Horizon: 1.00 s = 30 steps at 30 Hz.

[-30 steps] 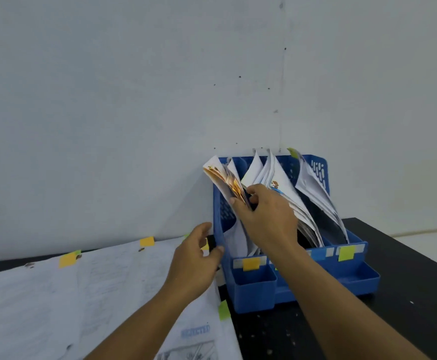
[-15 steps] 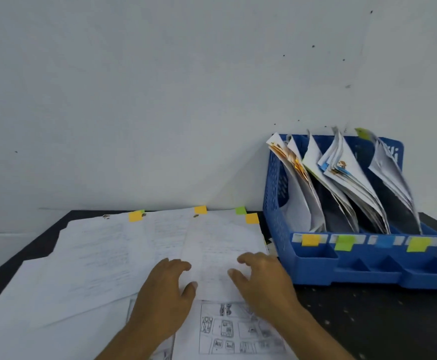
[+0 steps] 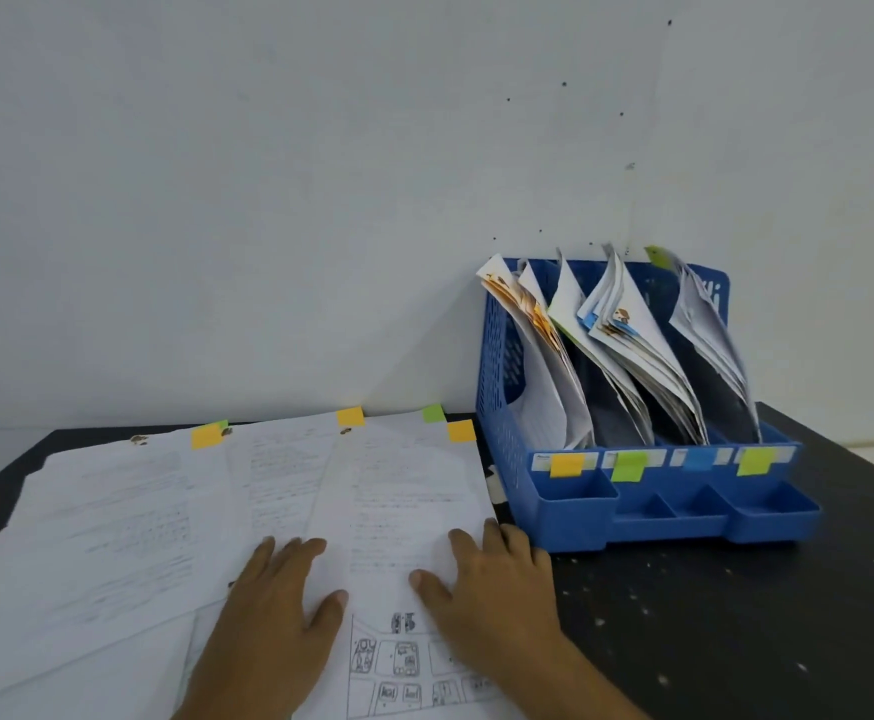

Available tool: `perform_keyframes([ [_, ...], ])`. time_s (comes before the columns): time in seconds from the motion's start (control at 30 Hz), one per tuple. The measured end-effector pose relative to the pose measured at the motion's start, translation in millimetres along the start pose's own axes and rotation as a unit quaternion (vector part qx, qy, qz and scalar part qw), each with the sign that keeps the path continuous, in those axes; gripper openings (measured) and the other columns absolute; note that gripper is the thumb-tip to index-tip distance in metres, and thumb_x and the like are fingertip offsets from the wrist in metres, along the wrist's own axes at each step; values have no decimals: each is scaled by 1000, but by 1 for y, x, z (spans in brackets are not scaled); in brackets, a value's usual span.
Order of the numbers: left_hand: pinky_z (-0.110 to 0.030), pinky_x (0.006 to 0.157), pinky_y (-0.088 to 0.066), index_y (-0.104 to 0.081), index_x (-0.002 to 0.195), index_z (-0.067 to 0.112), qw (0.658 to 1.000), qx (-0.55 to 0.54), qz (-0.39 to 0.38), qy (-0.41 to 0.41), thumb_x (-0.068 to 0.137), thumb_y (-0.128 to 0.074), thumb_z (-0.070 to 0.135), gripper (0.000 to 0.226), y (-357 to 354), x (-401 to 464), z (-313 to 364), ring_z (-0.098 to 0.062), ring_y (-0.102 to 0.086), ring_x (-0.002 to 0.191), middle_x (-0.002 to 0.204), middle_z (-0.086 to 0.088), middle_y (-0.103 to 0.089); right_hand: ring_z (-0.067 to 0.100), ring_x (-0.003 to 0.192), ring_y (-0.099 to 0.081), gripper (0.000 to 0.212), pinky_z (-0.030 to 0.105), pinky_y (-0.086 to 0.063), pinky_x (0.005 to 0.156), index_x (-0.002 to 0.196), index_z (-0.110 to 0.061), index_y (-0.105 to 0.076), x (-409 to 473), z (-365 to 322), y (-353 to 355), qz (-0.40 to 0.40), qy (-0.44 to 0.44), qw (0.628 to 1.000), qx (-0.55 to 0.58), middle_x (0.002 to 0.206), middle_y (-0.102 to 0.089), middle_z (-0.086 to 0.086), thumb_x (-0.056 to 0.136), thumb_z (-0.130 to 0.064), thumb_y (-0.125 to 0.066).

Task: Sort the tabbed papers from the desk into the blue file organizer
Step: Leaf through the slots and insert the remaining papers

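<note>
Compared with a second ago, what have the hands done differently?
The right hand let go of the papers in the blue file organizer and came down onto the top sheet. The left hand left the organizer's side for the same stack. The filed papers stayed put.

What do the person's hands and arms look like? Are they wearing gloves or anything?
No gloves. Both the left hand and the right hand are bare, and I see no rings. The forearms are bare too, with no sleeves, watch or bracelet showing in this picture.
</note>
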<state>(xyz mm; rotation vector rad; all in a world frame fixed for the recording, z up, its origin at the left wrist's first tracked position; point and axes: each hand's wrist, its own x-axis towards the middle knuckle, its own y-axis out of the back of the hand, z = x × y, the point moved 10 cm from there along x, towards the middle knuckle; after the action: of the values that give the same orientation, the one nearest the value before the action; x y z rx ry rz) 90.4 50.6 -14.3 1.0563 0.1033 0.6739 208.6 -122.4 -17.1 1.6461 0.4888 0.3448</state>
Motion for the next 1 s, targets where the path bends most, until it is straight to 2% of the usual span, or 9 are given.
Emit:
perform_keyframes([
  [0.1,-36,117,-26,-42,140,36,998,-55,-4,30,88,-63,44,57,2,-2,-4,-13,-23,145,153,3,-35,29,148,-13,72,48,-15,117,151,-31,-28,-1,0,-1,-12,6,1000,2,162,-20,8,93,-74,-24],
  [0.17,-31,110,-37,-49,136,30,989,-141,7,42,84,-70,35,56,7,-1,-7,-14,-45,130,143,3,-48,29,149,-11,72,47,-13,118,152,-32,-27,0,1,-2,-27,9,1000,10,163,-18,7,93,-74,-27],
  [0.23,-23,101,-39,-54,132,26,972,-224,19,63,83,-74,26,53,15,2,-8,-9,-53,116,128,8,-59,28,150,-8,73,47,-11,119,153,-33,-26,-1,3,-1,-50,13,998,25,164,-15,6,92,-73,-32],
  [0.4,-38,100,-45,-56,123,33,919,-368,17,138,83,-74,26,44,25,11,-13,-15,-57,115,117,10,-63,22,151,-8,76,44,-12,121,153,-37,-27,-8,5,4,-118,40,989,75,163,-17,-3,88,-68,-54],
  [0.53,-35,97,-45,-54,125,30,911,-377,27,164,80,-78,19,52,22,12,-16,-16,-54,117,123,5,-60,21,150,-12,83,43,-15,120,152,-40,-28,-14,7,10,-149,48,983,95,163,-19,-5,82,-61,-68],
  [0.63,-31,85,-48,-55,126,25,903,-388,33,178,77,-79,11,56,21,11,-20,-16,-57,109,128,3,-56,21,149,-16,87,45,-18,120,153,-40,-26,-19,6,15,-167,58,980,88,161,-22,-6,81,-56,-73],
  [0.73,-39,87,-52,-51,130,23,881,-432,38,189,76,-79,5,64,21,14,-22,-16,-61,103,128,-1,-56,20,148,-18,88,46,-19,120,153,-41,-25,-23,4,18,-184,73,977,79,160,-24,-7,81,-51,-75],
  [0.87,-42,86,-54,-44,136,26,866,-457,52,193,85,-71,6,61,22,15,-25,-19,-67,95,106,2,-68,20,149,-17,92,45,-18,120,153,-43,-23,-24,5,17,-194,85,973,90,161,-21,-8,79,-49,-78],
  [1.0,-39,81,-55,-60,120,24,871,-450,65,189,91,-60,-2,39,30,15,-30,-19,-69,88,96,0,-72,18,148,-18,102,43,-22,121,155,-41,-16,-18,6,21,-137,74,971,180,162,-18,-9,76,-51,-80],
])
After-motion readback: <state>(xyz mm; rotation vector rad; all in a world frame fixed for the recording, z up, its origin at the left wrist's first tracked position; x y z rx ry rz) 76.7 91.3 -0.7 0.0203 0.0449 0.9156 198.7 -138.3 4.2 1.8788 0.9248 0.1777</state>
